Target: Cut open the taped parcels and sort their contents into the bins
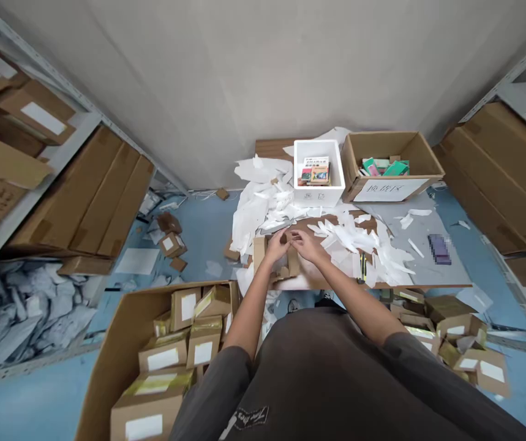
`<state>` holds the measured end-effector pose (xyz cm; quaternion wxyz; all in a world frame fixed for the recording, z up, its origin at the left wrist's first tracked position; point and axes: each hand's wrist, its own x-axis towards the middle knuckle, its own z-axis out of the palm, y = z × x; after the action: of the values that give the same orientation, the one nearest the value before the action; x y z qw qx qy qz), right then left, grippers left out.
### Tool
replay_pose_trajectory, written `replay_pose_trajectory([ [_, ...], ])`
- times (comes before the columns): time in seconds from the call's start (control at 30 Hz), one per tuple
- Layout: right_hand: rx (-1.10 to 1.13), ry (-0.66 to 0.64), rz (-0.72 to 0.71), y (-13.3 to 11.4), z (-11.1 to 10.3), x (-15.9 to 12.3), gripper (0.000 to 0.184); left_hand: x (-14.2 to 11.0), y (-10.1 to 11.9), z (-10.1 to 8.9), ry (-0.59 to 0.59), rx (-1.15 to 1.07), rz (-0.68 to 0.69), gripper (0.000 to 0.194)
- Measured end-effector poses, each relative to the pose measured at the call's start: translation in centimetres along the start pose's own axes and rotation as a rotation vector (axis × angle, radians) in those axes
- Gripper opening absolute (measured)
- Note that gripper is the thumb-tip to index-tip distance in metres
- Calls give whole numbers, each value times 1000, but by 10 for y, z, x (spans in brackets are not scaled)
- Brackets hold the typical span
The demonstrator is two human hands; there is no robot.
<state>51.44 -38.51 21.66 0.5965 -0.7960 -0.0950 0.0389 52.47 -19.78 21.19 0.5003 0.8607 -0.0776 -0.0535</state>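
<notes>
A small opened cardboard box (294, 263) lies at the table's near edge, with a flap sticking up on its left. My left hand (278, 246) is over its far side, fingers curled in and thumb toward the right. My right hand (307, 245) meets it there, its fingertips bent against the box's upper part. Both hands look closed on the cardboard; the contact under the fingers is partly hidden. White torn paper (263, 205) is heaped just beyond and to the left. More paper scraps (349, 236) lie to the right, beside a yellow-and-black cutter (362, 267).
At the table's back stand a white foam box (318, 197) holding books and a labelled carton (391, 190) holding small green boxes. A blurred phone (439, 249) lies right. A big carton (106, 367) of parcels stands lower left; opened boxes (455, 331) lie lower right. Shelves flank both sides.
</notes>
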Motion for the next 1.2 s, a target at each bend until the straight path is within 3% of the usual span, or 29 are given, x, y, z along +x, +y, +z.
replay_pose_trajectory([
  [0.1, -122, -176, 69, 17, 36, -33, 34, -50, -29, -2, -62, 209, -100, 62],
  [0.2, -347, -325, 140, 28, 57, -64, 30, -95, -49, -3, -100, 436, -260, 58],
  [0.3, -550, -329, 125, 33, 68, -83, 34, -126, -64, -4, -147, 481, -292, 51],
  [0.4, -630, -238, 156, 34, 74, -86, 22, -139, -78, -10, -220, 426, -284, 50],
  [0.53, -590, -236, 231, 38, 73, -83, 35, -146, -93, -18, -333, 349, -248, 64],
  [0.63, -616, -326, 182, 42, 71, -90, 21, -151, -97, -13, -287, 345, -233, 43],
  [0.7, -636, -311, 224, 43, 70, -98, 50, -156, -97, -5, -196, 351, -248, 25],
  [0.77, -619, -295, 310, 42, 67, -104, 64, -162, -94, 3, -117, 351, -270, 17],
  [0.83, -550, -361, 350, 39, 57, -107, 53, -169, -88, 8, -54, 344, -278, 16],
  [0.97, -358, -477, 243, 29, 19, -112, 29, -180, -62, 17, 33, 299, -243, 19],
  [1.1, -340, -347, 132, 13, -38, -126, 20, -168, -15, 43, 76, 271, -151, 21],
  [1.2, -391, -151, 73, 3, -91, -154, 16, -146, 33, 84, 88, 262, -53, 22],
])
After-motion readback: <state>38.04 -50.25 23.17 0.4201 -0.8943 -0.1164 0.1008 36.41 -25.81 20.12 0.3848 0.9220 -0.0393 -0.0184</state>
